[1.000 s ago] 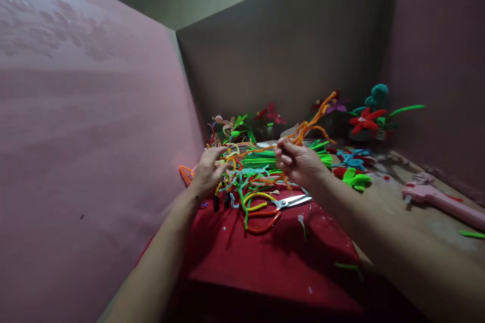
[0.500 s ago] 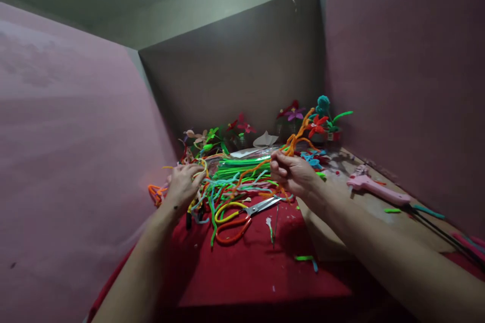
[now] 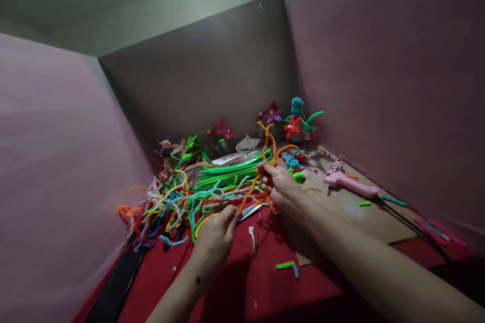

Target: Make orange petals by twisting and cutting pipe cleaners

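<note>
- Head view: the right hand [image 3: 282, 186] is mostly closed, pinching fuzzy orange pipe cleaners [image 3: 273, 156] between thumb and fingers — bent, twisted strands spread toward its 12 o'clock.
- Left hand [image 3: 216, 234], at the right hand's 8 o'clock: curled nearly closed, fingertips on the end of one orange strand.
- Steel-bladed scissors [image 3: 250, 211] lie partly hidden behind the left hand.
- At the left hand's 10 o'clock, a curly multicoloured pipe-cleaner tangle [image 3: 168, 204].
- At the right hand's 3 o'clock, a smooth pink plastic glue gun [image 3: 352, 183] — resting on a flat brown board [image 3: 379, 224].
</note>
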`<state>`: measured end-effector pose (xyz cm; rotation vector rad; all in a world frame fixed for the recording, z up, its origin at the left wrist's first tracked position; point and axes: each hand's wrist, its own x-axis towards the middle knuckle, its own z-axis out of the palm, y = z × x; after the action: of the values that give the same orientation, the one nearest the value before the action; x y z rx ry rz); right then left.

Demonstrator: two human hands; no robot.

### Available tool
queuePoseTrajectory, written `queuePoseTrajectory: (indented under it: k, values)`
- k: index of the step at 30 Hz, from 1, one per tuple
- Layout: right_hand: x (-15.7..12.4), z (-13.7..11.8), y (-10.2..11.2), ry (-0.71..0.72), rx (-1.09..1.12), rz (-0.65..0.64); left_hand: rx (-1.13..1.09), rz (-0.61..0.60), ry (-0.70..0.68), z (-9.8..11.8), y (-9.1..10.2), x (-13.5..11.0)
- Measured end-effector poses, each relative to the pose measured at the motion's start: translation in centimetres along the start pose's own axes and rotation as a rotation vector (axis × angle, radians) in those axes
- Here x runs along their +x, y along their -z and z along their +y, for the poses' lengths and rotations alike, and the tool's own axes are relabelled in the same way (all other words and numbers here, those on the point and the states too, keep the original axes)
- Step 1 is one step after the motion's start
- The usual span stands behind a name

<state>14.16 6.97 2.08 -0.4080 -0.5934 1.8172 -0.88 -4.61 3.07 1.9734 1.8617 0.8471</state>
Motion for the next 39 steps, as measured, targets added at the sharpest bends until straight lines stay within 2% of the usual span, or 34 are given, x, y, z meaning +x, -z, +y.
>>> queuePoseTrajectory:
  k: [2, 5, 7, 9, 11, 14, 16, 18, 21, 23, 26, 30, 33, 37, 39]
  values:
    - [0.2, -0.7, 0.1, 0.009, 0.015, 0.037, -0.08, -0.049, 0.041, 0.0, -0.2, -0.9]
    - [0.5, -1.7, 0.4, 0.021, 0.037, 0.085, -0.329, -0.169, 0.156, -0.1, -0.4, -2.0]
    - [0.5, -2.0, 0.5, 0.0, 0.036, 0.094, -0.478, -0.189, 0.237, -0.3, -0.4, -2.4]
    - [0.3, -1.7, 0.6, -0.048, 0.025, 0.076, -0.605, -0.11, 0.289, -0.4, -0.2, -2.5]
    - [-0.2, -1.0, 0.4, -0.118, 0.001, 0.027, -0.732, 0.022, 0.311, -0.2, 0.0, -2.3]
    - [-1.4, 0.6, -0.2, -0.234, -0.047, -0.074, -0.836, 0.2, 0.269, 0.9, 0.2, -1.4]
    - [-2.2, 1.8, -0.6, -0.288, -0.069, -0.173, -0.825, 0.265, 0.222, 1.9, 0.1, -0.7]
    - [-2.9, 3.0, -0.9, -0.296, -0.066, -0.288, -0.789, 0.255, 0.2, 2.6, -0.3, 0.1]
    - [-3.5, 4.4, -1.2, -0.282, -0.076, -0.357, -0.741, 0.2, 0.164, 2.6, -1.4, 1.2]
    - [-3.7, 5.0, -1.3, -0.275, -0.064, -0.375, -0.688, 0.205, 0.138, 2.0, -2.0, 1.7]
    - [-3.7, 5.2, -1.4, -0.216, 0.003, -0.328, -0.598, 0.211, 0.132, 1.1, -2.6, 2.1]
    - [-3.5, 4.8, -1.4, -0.14, 0.042, -0.243, -0.469, 0.112, 0.104, 0.8, -2.6, 1.6]
    - [-3.3, 4.4, -1.4, -0.14, 0.07, -0.223, -0.403, 0.078, 0.095, 1.1, -2.4, 1.2]
    - [-3.3, 3.8, -1.6, -0.137, 0.141, -0.129, -0.406, 0.041, 0.052, 1.3, -2.5, 0.8]
    - [-3.4, 3.5, -1.7, -0.148, 0.133, -0.127, -0.413, 0.022, 0.026, 1.4, -2.7, 0.3]
